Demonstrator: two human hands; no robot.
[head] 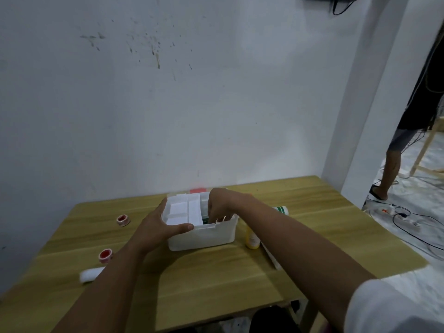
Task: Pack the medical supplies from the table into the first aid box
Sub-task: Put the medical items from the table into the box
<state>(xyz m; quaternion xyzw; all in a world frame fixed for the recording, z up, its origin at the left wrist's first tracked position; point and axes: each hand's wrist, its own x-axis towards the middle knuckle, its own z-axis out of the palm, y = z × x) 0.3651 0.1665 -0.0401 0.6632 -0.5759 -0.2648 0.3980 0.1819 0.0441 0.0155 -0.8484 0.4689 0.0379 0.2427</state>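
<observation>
Your left hand [158, 227] is spread open against the near left corner of the white first aid box [204, 236], thumb lying along the front rim, bracing it rather than gripping; your right hand [219, 205] is dipped into the right side of the box with fingers curled down, and you cannot tell from here whether they hold anything. The likeliest slip is tipping or sliding the light box if you push down while the brace loosens, or wedging something against the white packets [185, 210] already filling the left compartments. Still out on the wooden table [216, 280] are two red tape rolls [123, 220] [105, 255] and a white bandage roll [91, 274] to your left, well apart from the box. A yellow bottle [251, 239] stands just beside its right wall, under your right forearm, with a green-and-white tube [281, 210] beyond; drawing the arm back could knock the bottle over
</observation>
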